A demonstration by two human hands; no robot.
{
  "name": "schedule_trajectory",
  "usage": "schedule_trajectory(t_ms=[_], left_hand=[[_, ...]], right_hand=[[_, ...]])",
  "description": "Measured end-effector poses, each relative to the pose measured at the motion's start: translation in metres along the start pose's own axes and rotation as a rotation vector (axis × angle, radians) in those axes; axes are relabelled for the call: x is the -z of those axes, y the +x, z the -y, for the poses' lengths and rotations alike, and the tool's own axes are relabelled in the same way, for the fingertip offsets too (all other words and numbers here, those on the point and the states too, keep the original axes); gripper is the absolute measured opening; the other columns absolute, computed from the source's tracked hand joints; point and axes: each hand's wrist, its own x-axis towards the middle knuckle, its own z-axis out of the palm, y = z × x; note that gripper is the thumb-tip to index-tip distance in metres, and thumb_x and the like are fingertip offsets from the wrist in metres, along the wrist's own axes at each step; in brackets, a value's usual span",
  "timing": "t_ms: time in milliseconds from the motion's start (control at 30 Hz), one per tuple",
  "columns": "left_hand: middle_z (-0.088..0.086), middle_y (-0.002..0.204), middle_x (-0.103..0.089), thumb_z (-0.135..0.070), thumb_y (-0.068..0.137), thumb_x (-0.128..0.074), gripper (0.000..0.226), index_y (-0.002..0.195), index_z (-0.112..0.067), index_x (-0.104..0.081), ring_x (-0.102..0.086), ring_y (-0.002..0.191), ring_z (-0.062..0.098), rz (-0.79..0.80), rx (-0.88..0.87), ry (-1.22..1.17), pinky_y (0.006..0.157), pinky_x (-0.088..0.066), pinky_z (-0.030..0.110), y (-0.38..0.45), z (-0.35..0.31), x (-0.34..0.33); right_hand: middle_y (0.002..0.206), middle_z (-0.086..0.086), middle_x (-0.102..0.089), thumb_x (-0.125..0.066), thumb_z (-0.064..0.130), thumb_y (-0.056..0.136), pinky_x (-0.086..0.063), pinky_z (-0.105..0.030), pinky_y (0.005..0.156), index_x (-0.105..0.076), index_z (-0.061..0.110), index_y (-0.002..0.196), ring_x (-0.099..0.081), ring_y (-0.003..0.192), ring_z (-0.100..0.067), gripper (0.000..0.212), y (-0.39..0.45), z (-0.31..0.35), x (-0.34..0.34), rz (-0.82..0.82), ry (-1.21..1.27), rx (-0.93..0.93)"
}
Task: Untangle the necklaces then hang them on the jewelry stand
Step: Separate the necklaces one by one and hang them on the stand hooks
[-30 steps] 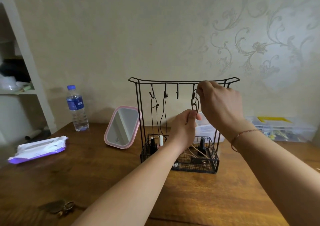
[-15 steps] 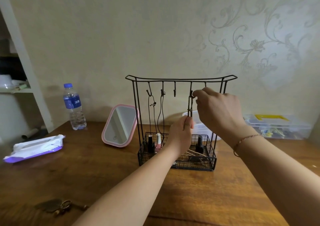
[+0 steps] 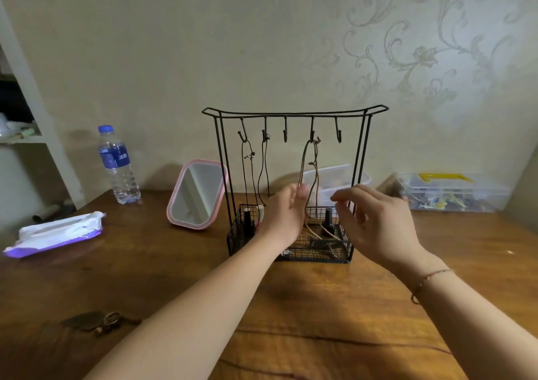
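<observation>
Your left hand [image 3: 283, 213] is raised in front of the stand [image 3: 294, 181], its fingers [image 3: 301, 190] loosely straightened and just touching one strand of the tan cord [image 3: 313, 175] — they brush it, nothing is pinched. Your right hand [image 3: 375, 222] hovers just right of that cord, fingers spread and relaxed, holding nothing and apart from the strands. The tan cord hangs from the fourth hook [image 3: 312, 135], counted from the left, and its lower end trails down into the basket [image 3: 235, 234] at the stand's foot. You have five hooks on the top bar; three carry necklaces — two thin black cords [image 3: 263, 170] on the first and second hooks, the tan one on the fourth. The third and fifth hooks are bare. Two dark little bottles [image 3: 329, 219] stand in the basket, right beside the trailing cord. On the worktop [image 3: 291, 306] a pink mirror [image 3: 198, 194] leans just left of the stand, a water bottle [image 3: 116, 165] and a pack of wipes [image 3: 55, 232] lie farther left, and two clear boxes [image 3: 454, 191] sit behind and to the right. A small dark object [image 3: 96, 320] rests near your left forearm; you cannot tell what it is.
</observation>
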Motion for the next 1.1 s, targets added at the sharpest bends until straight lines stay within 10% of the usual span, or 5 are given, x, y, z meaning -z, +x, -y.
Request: schedule_trajectory(t_ms=[100,267,467,800,1100], left_hand=[[-0.008,0.117,-0.062,-0.035,0.104,-0.041,0.038,0.127,-0.010,-0.060,-0.055,0.104,-0.005,-0.089,-0.037,0.005,0.085,-0.036,0.000,-0.025,0.013,0.012],[-0.010,0.117,-0.062,-0.031,0.100,-0.052,0.025,0.121,-0.021,-0.062,-0.057,0.105,0.003,0.001,-0.117,0.222,0.093,-0.051,0.025,-0.072,0.034,0.033],[-0.016,0.135,-0.048,-0.041,0.097,-0.054,0.030,0.124,-0.031,-0.060,-0.038,0.128,0.005,0.484,-0.075,0.609,0.108,-0.036,0.032,-0.113,0.042,0.044],[-0.008,0.132,-0.049,-0.043,0.097,-0.054,0.036,0.129,-0.027,-0.058,-0.040,0.128,0.011,0.521,-0.119,0.626,0.107,-0.041,0.037,-0.135,0.039,0.051],[-0.015,0.139,-0.045,-0.054,0.096,-0.049,0.042,0.131,-0.033,-0.052,-0.035,0.132,0.007,0.672,-0.123,0.579,0.110,-0.036,0.039,-0.138,0.036,0.066]], right_hand=[[0.080,0.018,-0.065,-0.061,0.027,0.087,-0.051,-0.030,0.049,-0.070,0.025,0.094,-0.055,0.054,-0.004,0.012,-0.033,0.007,0.000,0.183,0.125,-0.018],[0.097,0.018,-0.065,-0.044,0.063,0.087,-0.052,-0.027,0.067,-0.065,0.034,0.104,-0.062,0.084,-0.006,0.040,-0.087,0.027,-0.013,0.732,-0.072,-0.051],[0.118,-0.007,-0.067,-0.063,0.031,0.088,-0.049,-0.041,0.093,-0.062,0.010,0.123,-0.058,0.110,-0.029,0.041,-0.078,0.019,-0.021,0.261,-0.213,-0.368],[0.152,-0.011,-0.039,-0.027,0.069,0.091,-0.003,-0.062,0.115,-0.015,0.005,0.153,-0.038,0.138,-0.033,0.090,-0.019,0.058,-0.096,0.784,-0.435,-0.538],[0.093,-0.001,-0.069,-0.028,0.066,0.094,-0.019,-0.058,0.114,-0.056,0.020,0.080,-0.063,0.102,-0.024,0.056,-0.010,0.046,-0.099,0.864,-0.397,-0.448]])
